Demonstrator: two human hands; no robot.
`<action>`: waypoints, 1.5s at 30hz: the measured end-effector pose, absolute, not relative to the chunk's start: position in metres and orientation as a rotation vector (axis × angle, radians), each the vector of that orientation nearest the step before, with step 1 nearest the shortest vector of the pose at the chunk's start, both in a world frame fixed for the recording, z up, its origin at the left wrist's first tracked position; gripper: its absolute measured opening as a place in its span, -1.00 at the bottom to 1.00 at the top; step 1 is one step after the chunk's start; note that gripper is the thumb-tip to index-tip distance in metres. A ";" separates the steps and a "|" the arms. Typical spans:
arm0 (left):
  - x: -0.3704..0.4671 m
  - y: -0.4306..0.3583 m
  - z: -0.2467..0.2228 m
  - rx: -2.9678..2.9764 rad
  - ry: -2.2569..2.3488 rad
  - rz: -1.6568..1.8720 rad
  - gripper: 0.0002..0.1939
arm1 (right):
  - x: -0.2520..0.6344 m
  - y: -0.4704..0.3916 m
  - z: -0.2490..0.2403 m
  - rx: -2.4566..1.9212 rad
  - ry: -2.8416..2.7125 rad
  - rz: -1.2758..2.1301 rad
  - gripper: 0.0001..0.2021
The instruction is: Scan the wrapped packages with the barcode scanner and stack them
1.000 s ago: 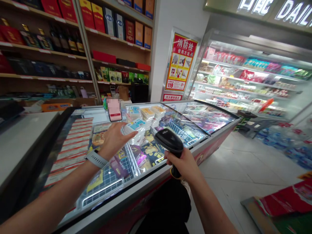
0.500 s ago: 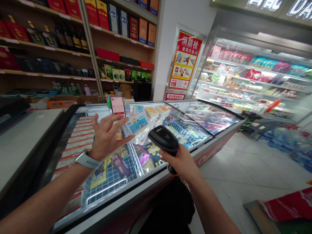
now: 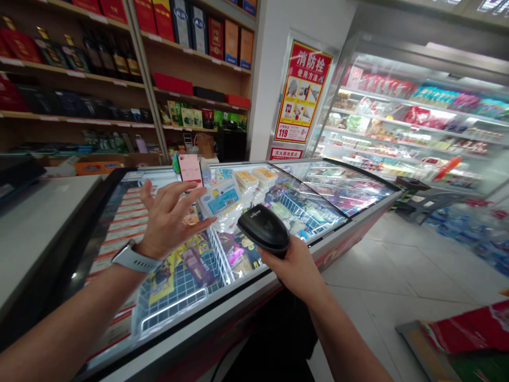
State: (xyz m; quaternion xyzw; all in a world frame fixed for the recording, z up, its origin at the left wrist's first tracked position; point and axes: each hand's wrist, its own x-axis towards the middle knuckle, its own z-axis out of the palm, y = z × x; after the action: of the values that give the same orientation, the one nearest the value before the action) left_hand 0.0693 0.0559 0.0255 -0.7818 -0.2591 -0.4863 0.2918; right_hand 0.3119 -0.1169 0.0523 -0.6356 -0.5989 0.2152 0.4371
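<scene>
My right hand (image 3: 298, 270) grips a black barcode scanner (image 3: 264, 228), whose broad head tilts up and left over a chest freezer (image 3: 254, 289). My left hand (image 3: 167, 215), with a pale watch band at the wrist, has its fingers spread. Its fingertips reach the left side of a white plastic-wrapped pack (image 3: 221, 198) with a blue label and a barcode; whether they touch it, I cannot tell. Stacks of similar packs with orange labels (image 3: 247, 179) stand just behind. A phone-like pink panel (image 3: 191, 171) shows upright beyond my left fingers.
Under the freezer's glass lie wire baskets (image 3: 178, 297) with frozen packets (image 3: 198, 265). A pale counter (image 3: 51, 212) runs along the left. Shelves of bottles and boxes (image 3: 183, 90) rise behind. A lit display fridge (image 3: 413, 122) and water bottles (image 3: 469, 228) are at the right.
The view has shifted slightly. My left hand has drifted a little left, its fingers still spread. The scanner has moved slightly left, and its handle now hides behind my right hand.
</scene>
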 end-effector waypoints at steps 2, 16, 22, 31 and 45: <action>0.069 0.056 0.026 -2.073 -0.679 -1.291 -0.29 | 0.312 -0.117 0.052 -1.578 -1.485 0.540 -0.79; 0.063 0.052 0.035 -2.078 -1.011 -1.340 -0.35 | 0.311 -0.122 0.048 -1.567 -1.456 0.563 -0.81; 0.021 0.085 0.015 -1.911 -1.801 -1.313 -0.34 | 0.308 -0.129 0.039 -1.543 -1.384 0.624 -0.78; -0.015 0.108 -0.031 -1.988 -2.092 -1.043 -0.27 | 0.300 -0.135 0.039 -1.568 -1.381 0.661 -0.77; 0.019 0.099 -0.012 -2.258 -1.814 -1.120 -0.32 | 0.303 -0.138 0.025 -1.562 -1.339 0.648 -0.78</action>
State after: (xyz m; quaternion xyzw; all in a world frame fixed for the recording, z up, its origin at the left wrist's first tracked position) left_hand 0.0189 0.0989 -0.0121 -0.7271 -0.5839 -0.3607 0.0180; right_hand 0.3027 -0.1377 0.0249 -0.6383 -0.5472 0.2646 0.4725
